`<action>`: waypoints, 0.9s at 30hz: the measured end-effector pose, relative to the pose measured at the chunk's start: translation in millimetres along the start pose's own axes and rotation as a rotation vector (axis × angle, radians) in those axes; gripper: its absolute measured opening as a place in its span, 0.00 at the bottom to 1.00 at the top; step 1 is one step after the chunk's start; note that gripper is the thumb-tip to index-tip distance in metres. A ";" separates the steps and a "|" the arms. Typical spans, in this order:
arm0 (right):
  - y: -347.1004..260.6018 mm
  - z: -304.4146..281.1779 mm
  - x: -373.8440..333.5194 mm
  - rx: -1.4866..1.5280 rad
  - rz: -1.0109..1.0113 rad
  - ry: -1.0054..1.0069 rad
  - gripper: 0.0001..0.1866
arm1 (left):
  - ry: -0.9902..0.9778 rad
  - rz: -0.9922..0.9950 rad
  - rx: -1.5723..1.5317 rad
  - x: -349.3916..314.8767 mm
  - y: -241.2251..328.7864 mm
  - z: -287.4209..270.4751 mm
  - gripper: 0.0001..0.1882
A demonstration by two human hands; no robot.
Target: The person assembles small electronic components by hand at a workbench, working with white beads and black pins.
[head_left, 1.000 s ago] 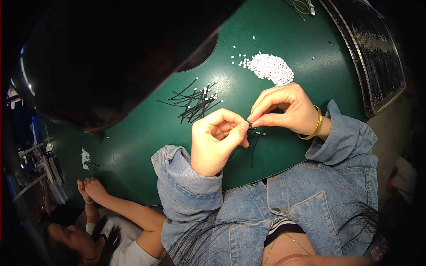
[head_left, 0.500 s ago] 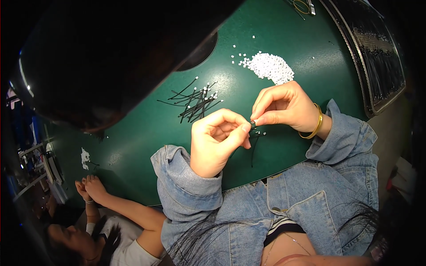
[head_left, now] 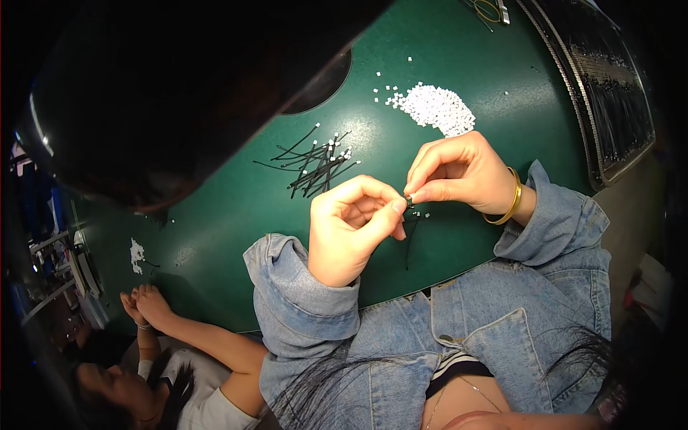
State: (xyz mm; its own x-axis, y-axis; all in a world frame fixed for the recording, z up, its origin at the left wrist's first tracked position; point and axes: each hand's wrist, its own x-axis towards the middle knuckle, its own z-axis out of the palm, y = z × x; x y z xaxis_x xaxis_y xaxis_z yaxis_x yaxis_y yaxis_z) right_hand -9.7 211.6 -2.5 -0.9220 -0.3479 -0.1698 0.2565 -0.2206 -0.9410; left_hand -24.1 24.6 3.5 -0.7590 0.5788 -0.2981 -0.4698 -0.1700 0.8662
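My left hand is closed in a pinch on a thin black wire, only a bit of which shows at the fingertips. Thumb and forefinger of my right hand press together on a small white connector housing, mostly hidden, right against the left fingertips. Under the hands, a black wire and a few white housings lie on the green table. Left of them is a loose bunch of short black wires with white ends. Beyond my right hand spreads a heap of white housings.
At the right edge stands a tray with many dark strands. A yellow looped cable lies at the far edge. A large black shape blocks the upper left. Lower left, a co-worker's hands are near another small white pile.
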 end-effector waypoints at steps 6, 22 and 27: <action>-0.1 2.0 0.1 -0.105 -0.074 0.009 0.03 | 0.010 0.015 0.049 -0.6 2.3 -0.3 0.03; -0.3 -1.4 -1.6 -0.411 -0.247 -0.016 0.06 | 0.063 0.108 0.091 -4.1 -3.6 6.2 0.03; -0.3 -18.6 19.7 -1.058 -0.565 0.129 0.10 | 0.209 0.187 0.463 3.6 -4.1 -7.6 0.04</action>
State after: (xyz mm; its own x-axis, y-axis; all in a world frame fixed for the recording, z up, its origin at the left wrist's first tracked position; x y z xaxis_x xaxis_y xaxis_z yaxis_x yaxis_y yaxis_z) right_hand -33.3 221.7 -11.0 -0.8654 -0.3357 0.3720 -0.5010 0.5645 -0.6560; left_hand -28.3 21.3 -4.2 -0.9064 0.3933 -0.1542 -0.1061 0.1414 0.9843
